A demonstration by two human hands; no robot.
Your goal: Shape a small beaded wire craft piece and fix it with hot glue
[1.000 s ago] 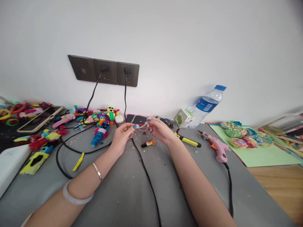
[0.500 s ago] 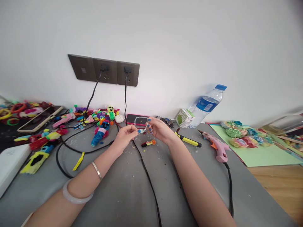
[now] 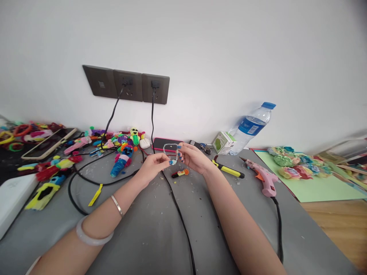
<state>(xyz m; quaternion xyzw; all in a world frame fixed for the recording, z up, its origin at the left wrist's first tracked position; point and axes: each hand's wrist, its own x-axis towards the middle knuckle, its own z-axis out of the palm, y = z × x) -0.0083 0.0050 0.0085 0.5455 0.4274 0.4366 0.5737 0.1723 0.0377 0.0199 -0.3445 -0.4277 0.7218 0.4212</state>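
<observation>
A pale, beaded-looking bracelet (image 3: 171,145) forms a loop held up between both hands above the grey tabletop. My left hand (image 3: 154,167) pinches its lower edge between thumb and fingers. On the other side, my right hand (image 3: 194,157) grips the loop's right edge with its fingertips. Just below the hands lies a small red, black and yellow fuzzy piece with an orange end (image 3: 180,173). Behind the loop, a pink-edged phone (image 3: 159,144) lies against the wall.
Yellow-handled pliers (image 3: 229,169), a pink glue gun (image 3: 265,177), a small box (image 3: 223,142) and a water bottle (image 3: 250,128) are on the right. Colourful pipe-cleaner figures (image 3: 122,162) and black cables (image 3: 177,208) spread across the left and middle. Crumpled paper flowers (image 3: 289,172) lie on green paper.
The bracelet's loop has turned slightly and its lower edge hangs a little lower. My left fingertips have shifted slightly to the right; both hands still hold it.
</observation>
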